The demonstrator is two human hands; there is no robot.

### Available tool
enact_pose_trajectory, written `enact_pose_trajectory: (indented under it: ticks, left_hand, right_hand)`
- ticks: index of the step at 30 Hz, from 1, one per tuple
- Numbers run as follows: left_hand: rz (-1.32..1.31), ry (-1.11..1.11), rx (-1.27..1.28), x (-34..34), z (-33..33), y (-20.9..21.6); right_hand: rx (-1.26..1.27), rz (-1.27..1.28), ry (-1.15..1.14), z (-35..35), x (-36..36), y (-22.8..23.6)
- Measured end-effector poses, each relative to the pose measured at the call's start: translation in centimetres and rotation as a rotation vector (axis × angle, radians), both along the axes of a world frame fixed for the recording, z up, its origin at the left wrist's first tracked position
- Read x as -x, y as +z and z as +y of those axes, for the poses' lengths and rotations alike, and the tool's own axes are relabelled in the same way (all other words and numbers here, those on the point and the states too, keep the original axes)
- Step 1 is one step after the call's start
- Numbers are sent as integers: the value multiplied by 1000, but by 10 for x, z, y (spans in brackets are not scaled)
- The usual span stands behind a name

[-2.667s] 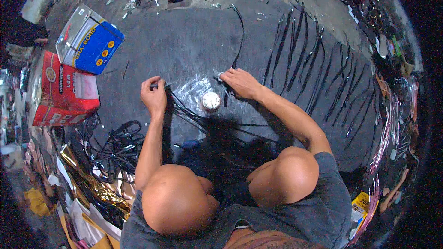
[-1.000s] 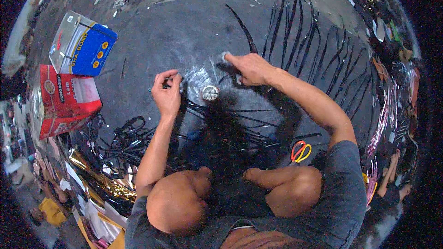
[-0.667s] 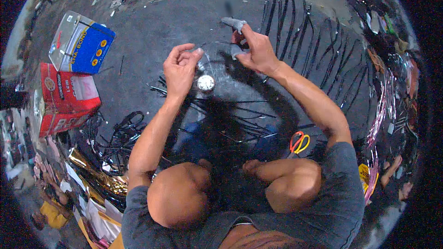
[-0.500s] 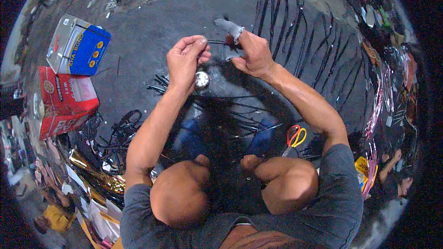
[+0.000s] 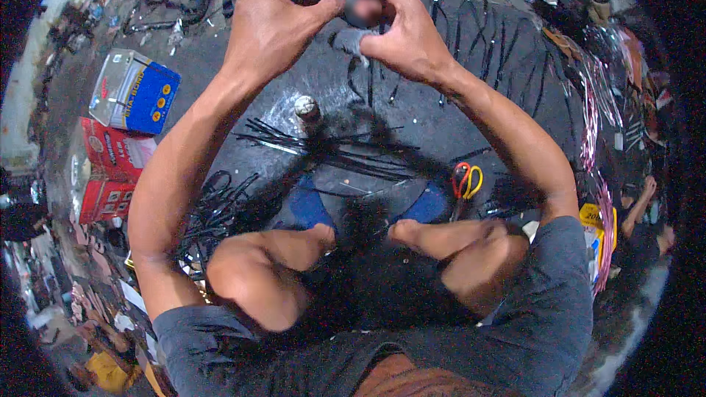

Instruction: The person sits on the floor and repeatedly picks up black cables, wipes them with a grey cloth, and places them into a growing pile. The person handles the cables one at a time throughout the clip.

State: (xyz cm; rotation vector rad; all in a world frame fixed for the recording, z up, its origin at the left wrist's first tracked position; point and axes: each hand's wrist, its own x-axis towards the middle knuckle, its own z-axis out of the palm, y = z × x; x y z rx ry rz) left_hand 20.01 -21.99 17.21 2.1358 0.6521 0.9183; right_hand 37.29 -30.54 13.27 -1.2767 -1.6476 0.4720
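Both of my hands are raised close together at the far edge of the view. My left hand (image 5: 276, 18) pinches with thumb and forefinger at a dark, thin piece, seemingly a black strip. Facing it, my right hand (image 5: 404, 33) wears grey cloth covers on its thumb and forefinger, which stand apart; its inner fingers are smeared by blur. That blur also hides most of what lies between the hands. Below them on the floor stands a small round tin (image 5: 307, 109) with a whitish top. Nearer my feet lies a loose bundle of black strips (image 5: 323, 148).
More black strips (image 5: 504, 48) lie spread at the far right. Scissors with red and yellow handles (image 5: 465, 180) rest by my right foot. At left stand a clear and blue container (image 5: 151, 95) and a red box (image 5: 107, 195). Tangled black strips (image 5: 220, 209) lie by my left knee.
Both hands have moved up and away from me, the left turning over toward the right. The black strip seen stretched between them is now mostly hidden by blur. The tin and strips show more fully.
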Motion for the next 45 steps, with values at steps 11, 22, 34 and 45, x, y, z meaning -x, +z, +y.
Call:
enact_pose_trajectory:
  ticks: [11,22,34,45]
  left_hand:
    - [-97,144,269,58,-164,-7]
    - [-316,265,743,89,-291,-77]
    - [-279,285,918,73,-284,-105]
    - [-315,268,1001,78,-286,-103]
  right_hand:
    - [-16,107,-398,-171,105,5]
    - [61,127,-418,-289,148,-52]
    - [194,193,-570,-286,147,-69]
    - [216,126,-516,-289,150,-52]
